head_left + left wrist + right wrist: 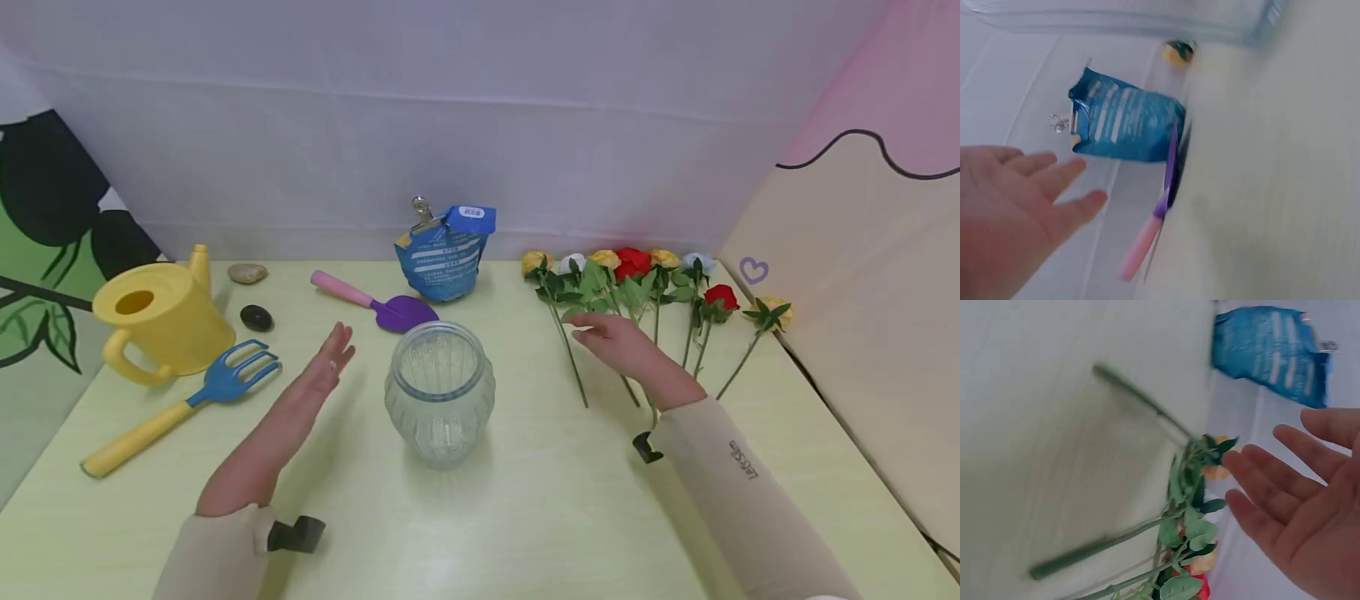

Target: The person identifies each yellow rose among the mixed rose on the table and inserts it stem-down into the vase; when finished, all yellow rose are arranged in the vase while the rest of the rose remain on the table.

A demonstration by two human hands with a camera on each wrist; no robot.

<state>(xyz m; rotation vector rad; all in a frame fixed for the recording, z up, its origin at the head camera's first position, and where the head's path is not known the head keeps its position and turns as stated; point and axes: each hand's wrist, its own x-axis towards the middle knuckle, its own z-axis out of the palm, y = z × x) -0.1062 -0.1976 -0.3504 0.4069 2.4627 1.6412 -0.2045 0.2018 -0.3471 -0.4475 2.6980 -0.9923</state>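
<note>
A ribbed clear glass vase (pixel 441 417) stands upright in the middle of the table, between the two hands. To its left my left hand (pixel 318 375) is raised over the table, fingers extended and holding nothing; the left wrist view shows the palm (pixel 1004 219) beside a purple trowel. My right hand (pixel 618 346) hovers above the stems of a row of artificial roses (pixel 633 263) in yellow, red, white and pale blue. In the right wrist view its fingers are spread and apart from the green stems (pixel 1122 540).
At the left are a yellow watering can (pixel 168 325), a blue hand fork (pixel 225 379) with a yellow handle, a grey stone (pixel 247 273) and a black stone (pixel 257 317). Behind the vase lie the purple trowel (pixel 405 313) and a clipped blue bag (pixel 444 258). Curtain walls border the table.
</note>
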